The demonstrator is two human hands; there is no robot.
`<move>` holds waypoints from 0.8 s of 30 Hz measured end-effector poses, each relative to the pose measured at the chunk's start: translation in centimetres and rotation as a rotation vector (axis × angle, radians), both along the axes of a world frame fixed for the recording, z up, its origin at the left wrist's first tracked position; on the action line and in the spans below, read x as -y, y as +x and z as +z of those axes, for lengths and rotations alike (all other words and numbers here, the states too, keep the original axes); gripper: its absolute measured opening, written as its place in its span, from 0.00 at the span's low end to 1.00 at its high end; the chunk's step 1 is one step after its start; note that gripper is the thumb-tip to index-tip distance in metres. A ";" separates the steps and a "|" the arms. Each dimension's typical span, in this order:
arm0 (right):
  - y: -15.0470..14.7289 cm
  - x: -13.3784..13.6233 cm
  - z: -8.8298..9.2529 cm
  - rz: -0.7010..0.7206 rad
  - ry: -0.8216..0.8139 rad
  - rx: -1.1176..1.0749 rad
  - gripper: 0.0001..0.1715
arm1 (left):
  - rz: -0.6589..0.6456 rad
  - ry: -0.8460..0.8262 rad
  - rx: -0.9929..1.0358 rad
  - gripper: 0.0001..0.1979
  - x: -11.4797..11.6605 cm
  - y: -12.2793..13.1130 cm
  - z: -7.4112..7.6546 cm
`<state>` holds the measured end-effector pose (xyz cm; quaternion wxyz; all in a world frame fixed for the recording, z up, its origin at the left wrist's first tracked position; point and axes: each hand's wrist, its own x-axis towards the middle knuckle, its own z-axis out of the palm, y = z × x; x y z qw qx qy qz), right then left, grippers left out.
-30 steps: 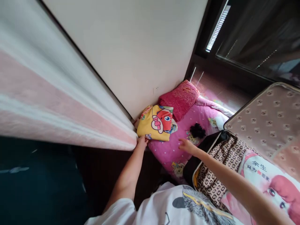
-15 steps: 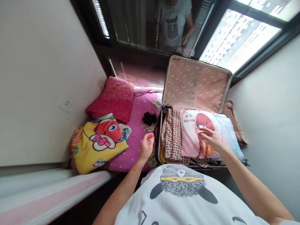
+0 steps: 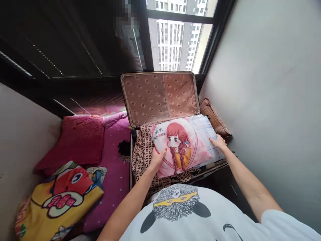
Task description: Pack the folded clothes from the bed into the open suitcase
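Observation:
An open suitcase (image 3: 160, 97) lies on the bed with its patterned lid raised against the window. Inside lies a brown-patterned cloth (image 3: 142, 154), and on top of it a white-and-pink pillow (image 3: 185, 144) printed with a cartoon girl. My left hand (image 3: 156, 158) grips the pillow's left edge, thumb on top. At the pillow's right end, my right hand (image 3: 218, 142) rests with the fingers curled over the edge. Both hands hold the pillow from either side.
A folded yellow cartoon blanket (image 3: 60, 201) and a red cushion (image 3: 75, 140) lie at the left on the pink bedsheet (image 3: 115, 180). A black hair tie (image 3: 124, 147) sits beside the suitcase. A brown bag (image 3: 213, 117) is wedged against the right wall.
My view has swung right from the yellow blanket to the suitcase. Both hands moved off the bedsheet and onto the pillow, taking hold of its two ends.

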<state>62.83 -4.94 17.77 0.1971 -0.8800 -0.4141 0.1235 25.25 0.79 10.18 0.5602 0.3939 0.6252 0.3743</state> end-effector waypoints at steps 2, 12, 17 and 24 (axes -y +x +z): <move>0.3 0.2 -0.7 0.041 0.022 -0.057 0.21 | 0.030 -0.039 -0.013 0.25 -0.2 0.3 0.3; 3.6 -1.7 3.8 0.152 0.201 -0.017 0.24 | 0.042 0.004 -0.266 0.29 -0.2 0.6 0.5; 5.3 1.5 13.5 0.089 0.532 0.021 0.31 | 0.049 -0.010 -0.290 0.33 -0.2 0.7 -0.8; -0.1 0.2 12.6 0.107 0.646 -0.681 0.32 | 0.016 -0.035 0.093 0.29 0.1 0.1 -0.9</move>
